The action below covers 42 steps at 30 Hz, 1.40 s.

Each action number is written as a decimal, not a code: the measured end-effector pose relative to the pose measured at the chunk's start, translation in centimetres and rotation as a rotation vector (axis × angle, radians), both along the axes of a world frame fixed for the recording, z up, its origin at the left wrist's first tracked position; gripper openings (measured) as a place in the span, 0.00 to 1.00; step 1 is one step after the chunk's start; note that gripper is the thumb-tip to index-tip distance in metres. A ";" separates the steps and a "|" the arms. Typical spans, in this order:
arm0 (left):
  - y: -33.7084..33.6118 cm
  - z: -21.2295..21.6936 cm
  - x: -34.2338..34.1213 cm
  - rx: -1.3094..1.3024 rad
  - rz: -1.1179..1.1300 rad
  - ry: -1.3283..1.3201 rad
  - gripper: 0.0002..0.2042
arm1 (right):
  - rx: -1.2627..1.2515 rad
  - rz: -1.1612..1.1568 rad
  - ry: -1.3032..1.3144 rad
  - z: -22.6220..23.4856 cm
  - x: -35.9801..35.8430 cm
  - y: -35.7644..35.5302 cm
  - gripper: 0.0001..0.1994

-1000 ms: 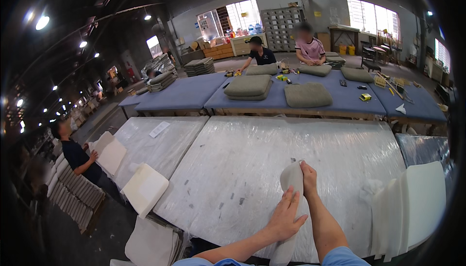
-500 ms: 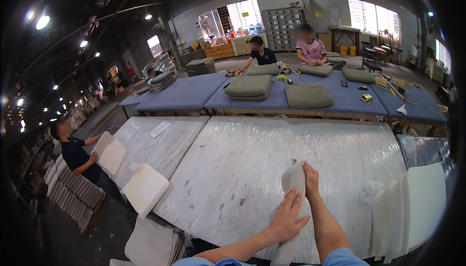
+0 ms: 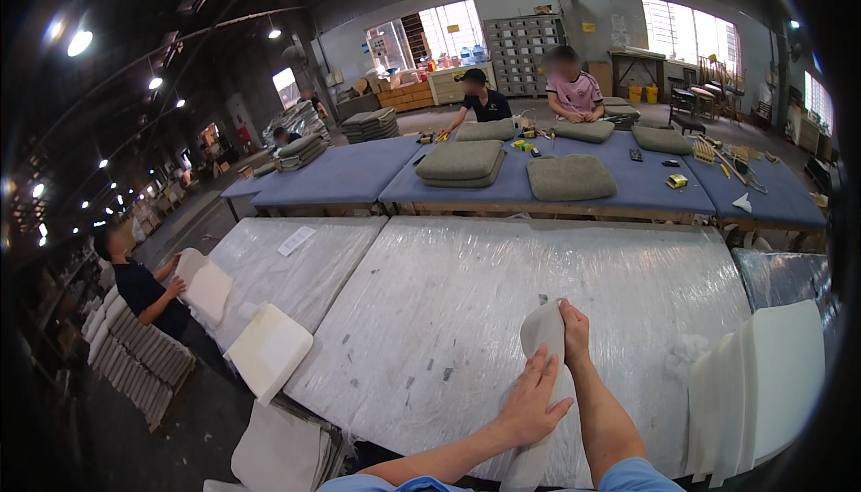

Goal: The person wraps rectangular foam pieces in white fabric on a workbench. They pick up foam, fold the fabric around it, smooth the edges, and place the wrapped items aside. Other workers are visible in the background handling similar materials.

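White foam strip point(image 3: 541, 375): long axis running away from near table edge point(image 3: 430, 429)
Left hand point(image 3: 529, 402): flat, open, pressing mid-strip
Right hand point(image 3: 574, 335): pinching far end

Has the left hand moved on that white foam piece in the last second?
No. The left hand lies flat on the foam piece, the same way below the right hand gripping its top.

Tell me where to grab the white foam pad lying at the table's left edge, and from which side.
Grip the white foam pad by its lower-left corner, coming from the aisle on the left. That corner seems to overhang the plastic-covered table, so fingers could probably close over and under the slab; the rest lies flat.
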<state>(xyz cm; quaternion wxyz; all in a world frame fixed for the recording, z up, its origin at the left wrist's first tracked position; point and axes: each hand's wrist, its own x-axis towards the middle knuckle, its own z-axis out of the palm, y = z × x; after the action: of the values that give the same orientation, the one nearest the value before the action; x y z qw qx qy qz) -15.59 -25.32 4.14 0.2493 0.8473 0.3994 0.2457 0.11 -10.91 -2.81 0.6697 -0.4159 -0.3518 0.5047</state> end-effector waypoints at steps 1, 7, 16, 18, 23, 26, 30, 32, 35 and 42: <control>0.0 0.0 0.0 0.005 0.004 0.002 0.42 | 0.000 0.003 0.000 0.1 -0.1 0.0 0.19; 0.1 0.4 0.3 0.090 0.025 0.092 0.41 | 0.016 -0.006 0.029 0.4 0.0 -0.1 0.18; 5.0 1.2 1.8 0.125 0.048 0.244 0.41 | 0.134 -0.089 -0.342 1.3 1.9 2.1 0.14; 5.7 1.5 2.5 0.118 0.044 0.255 0.41 | 0.104 -0.188 -0.470 1.3 2.8 3.3 0.19; 7.9 1.7 3.6 0.196 0.061 0.320 0.40 | 0.058 -0.206 -0.669 3.0 3.6 6.5 0.29; 9.7 1.9 4.3 0.225 0.091 0.372 0.37 | 0.029 -0.112 -0.708 3.0 3.1 7.9 0.31; 11.9 2.6 5.9 0.115 0.084 0.338 0.34 | -0.013 -0.049 -0.627 0.6 4.2 9.2 0.29; 13.0 2.4 6.0 0.044 0.086 0.309 0.33 | 0.027 -0.056 -0.570 -0.4 3.9 9.9 0.27; 13.0 0.8 6.4 0.185 0.131 0.324 0.33 | 0.000 -0.088 -0.580 -0.9 3.8 10.5 0.25; 14.5 -0.3 7.8 0.106 0.116 0.269 0.33 | -0.059 -0.349 -0.584 -0.2 5.8 9.6 0.20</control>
<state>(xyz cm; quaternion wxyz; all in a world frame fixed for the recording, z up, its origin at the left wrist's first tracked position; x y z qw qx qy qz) -7.78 -10.87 3.88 0.1337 0.8600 0.4641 0.1646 5.89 -1.26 -2.97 0.6047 -0.6159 -0.4376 0.2519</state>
